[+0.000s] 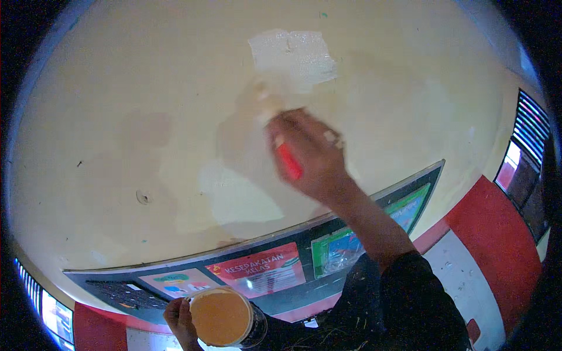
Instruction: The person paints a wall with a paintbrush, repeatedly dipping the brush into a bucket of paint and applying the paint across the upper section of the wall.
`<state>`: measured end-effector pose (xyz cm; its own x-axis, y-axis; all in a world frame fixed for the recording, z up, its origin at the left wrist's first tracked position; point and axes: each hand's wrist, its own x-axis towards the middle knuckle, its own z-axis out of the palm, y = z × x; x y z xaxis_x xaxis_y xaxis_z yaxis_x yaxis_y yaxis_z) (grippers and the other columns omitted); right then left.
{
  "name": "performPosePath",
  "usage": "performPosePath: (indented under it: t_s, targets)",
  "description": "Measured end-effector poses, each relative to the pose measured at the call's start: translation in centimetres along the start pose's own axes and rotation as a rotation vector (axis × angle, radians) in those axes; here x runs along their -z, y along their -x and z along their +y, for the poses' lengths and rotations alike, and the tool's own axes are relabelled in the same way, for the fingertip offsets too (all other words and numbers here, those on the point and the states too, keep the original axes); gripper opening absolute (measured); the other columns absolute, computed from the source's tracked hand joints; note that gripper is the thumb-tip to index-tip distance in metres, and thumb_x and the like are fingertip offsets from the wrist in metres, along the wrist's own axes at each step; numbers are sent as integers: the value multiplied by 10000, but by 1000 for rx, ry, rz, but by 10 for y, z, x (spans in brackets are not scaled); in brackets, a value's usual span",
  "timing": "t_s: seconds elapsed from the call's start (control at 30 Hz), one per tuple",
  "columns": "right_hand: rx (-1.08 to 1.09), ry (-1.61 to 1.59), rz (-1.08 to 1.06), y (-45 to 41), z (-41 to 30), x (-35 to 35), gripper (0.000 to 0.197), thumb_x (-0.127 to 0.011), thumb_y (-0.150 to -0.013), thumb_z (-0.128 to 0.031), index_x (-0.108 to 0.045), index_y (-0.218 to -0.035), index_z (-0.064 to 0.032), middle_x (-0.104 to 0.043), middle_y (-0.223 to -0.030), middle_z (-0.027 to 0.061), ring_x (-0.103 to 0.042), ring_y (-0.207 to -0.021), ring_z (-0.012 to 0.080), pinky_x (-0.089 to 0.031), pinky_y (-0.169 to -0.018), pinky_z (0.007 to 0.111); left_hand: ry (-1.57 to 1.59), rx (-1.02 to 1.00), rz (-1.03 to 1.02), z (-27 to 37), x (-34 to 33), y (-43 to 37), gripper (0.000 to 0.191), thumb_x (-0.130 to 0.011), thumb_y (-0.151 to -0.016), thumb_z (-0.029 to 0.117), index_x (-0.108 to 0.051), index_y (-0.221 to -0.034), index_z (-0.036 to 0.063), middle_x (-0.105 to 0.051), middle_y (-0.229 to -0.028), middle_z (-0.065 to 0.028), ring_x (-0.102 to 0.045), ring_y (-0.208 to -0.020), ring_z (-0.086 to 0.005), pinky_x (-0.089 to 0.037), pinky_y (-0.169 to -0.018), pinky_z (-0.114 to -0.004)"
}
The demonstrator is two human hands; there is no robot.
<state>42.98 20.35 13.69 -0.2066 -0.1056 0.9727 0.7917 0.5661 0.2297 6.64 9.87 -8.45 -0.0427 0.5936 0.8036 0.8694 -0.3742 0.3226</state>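
My right hand [309,149] is raised against a cream wall [184,96], closed around a tool with a red handle end [290,161]. Its working end is blurred at the wall and looks like a paintbrush. Just above the hand, a glossy whitish patch [292,55] of wet coating covers part of the wall. At the bottom, my left hand [181,316] grips the rim or handle of a tub [259,324]. Peach-coloured paint [221,316] fills the tub close to its rim.
Below the painting area hangs a long dark board [322,285] with posters, including a red poster [257,270] bearing writing. A nail [79,163] and a round hole mark [143,197] show on the wall. Louvred windows [530,127] stand at right, with red-painted wall [496,245] below.
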Motion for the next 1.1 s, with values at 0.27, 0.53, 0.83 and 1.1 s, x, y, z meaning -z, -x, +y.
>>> performPosePath:
  t_s: [0.27,0.53,0.83,1.1]
  targets:
    - [-451,-425,337,5,43,15,63,-557,-696,46,-566,-754,21,-551,-725,63,-528,-660,101,-463,-571,219,60,142,-41,-13,10,13,93,-522,-733,102,-532,-670,34,-489,-692,-75,-442,-601,-200,-349,-553,-316]
    - [-149,240,188,-38,33,9,167,-573,-627,-11,-537,-779,-70,-531,-725,100,-550,-676,274,-454,-584,334,-228,91,-182,-7,13,9,41,-510,-705,55,-541,-730,44,-500,-727,-77,-464,-668,-223,-371,-590,-326]
    - [-160,-279,432,-67,51,-11,71,-610,-683,-34,-583,-748,-39,-587,-718,37,-574,-623,107,-463,-550,219,422,617,-38,6,10,9,83,-518,-734,46,-533,-815,46,-489,-736,-65,-467,-654,-185,-378,-541,-289]
    - [-308,-75,568,-75,126,67,62,-588,-703,-48,-599,-764,-48,-599,-649,63,-572,-581,125,-455,-551,223,549,636,106,7,11,12,110,-571,-748,113,-508,-749,23,-500,-685,-28,-458,-671,-145,-392,-587,-296]
